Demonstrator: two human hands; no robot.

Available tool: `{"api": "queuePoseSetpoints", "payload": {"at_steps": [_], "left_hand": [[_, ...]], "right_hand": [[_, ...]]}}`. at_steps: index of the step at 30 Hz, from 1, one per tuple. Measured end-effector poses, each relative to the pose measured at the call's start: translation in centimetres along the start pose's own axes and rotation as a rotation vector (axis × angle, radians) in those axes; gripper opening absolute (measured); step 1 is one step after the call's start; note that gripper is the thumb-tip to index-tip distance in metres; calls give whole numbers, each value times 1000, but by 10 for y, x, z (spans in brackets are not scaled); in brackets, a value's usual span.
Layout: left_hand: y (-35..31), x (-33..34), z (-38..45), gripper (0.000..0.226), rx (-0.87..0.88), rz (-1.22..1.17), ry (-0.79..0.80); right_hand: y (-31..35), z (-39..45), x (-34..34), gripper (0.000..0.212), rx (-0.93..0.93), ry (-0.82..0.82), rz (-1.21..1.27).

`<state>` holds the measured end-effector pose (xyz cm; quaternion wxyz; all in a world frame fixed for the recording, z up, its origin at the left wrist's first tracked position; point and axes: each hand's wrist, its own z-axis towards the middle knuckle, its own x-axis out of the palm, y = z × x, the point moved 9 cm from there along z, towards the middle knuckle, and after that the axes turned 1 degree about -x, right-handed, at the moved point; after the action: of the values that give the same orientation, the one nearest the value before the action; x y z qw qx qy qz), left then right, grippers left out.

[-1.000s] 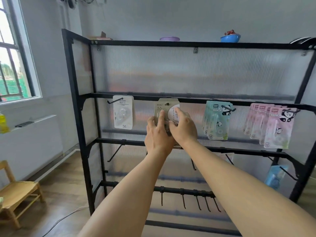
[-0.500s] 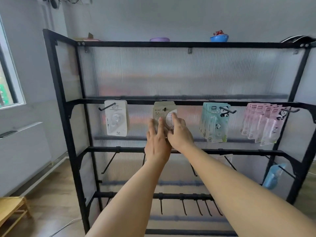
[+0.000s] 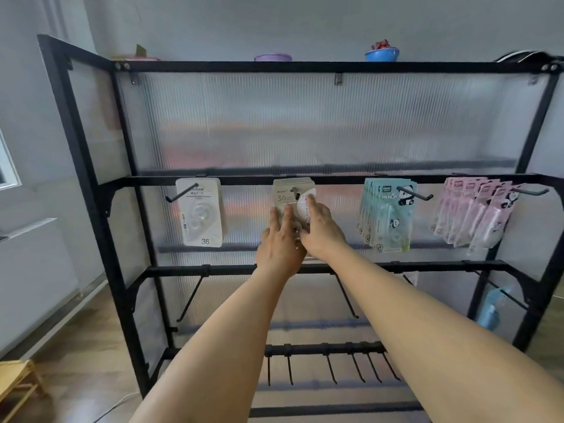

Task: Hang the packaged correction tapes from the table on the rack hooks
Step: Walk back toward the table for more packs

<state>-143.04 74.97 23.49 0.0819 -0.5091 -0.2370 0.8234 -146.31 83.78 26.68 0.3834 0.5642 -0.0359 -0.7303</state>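
Both hands reach to the middle of the black rack (image 3: 91, 190), at its second bar. The beige packs (image 3: 291, 193) of correction tape, marked 36, hang there on a hook (image 3: 295, 190). The left hand (image 3: 280, 242) lies flat on the front pack with fingers straight and spread. The right hand (image 3: 320, 230) touches the same pack just to the right, fingers straight, index tip on the round window. To the left a white pack (image 3: 203, 213), also marked 36, hangs on its own hook. To the right hang the teal panda packs (image 3: 387, 215), and farther right the pink packs (image 3: 470, 212). On the top shelf stand a purple bowl (image 3: 273, 57) and a blue bowl (image 3: 382, 54).
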Motion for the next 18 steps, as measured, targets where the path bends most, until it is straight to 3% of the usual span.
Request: {"api": "queuePoseSetpoints", "payload": {"at_steps": [10, 18], "left_hand": [[8, 14, -26, 93, -40, 140, 37], [32, 34, -97, 81, -216, 256, 98]], "right_hand": [[-12, -21, 11, 82, -76, 92, -261], [-23, -77, 49, 81, -210, 176, -377]]}}
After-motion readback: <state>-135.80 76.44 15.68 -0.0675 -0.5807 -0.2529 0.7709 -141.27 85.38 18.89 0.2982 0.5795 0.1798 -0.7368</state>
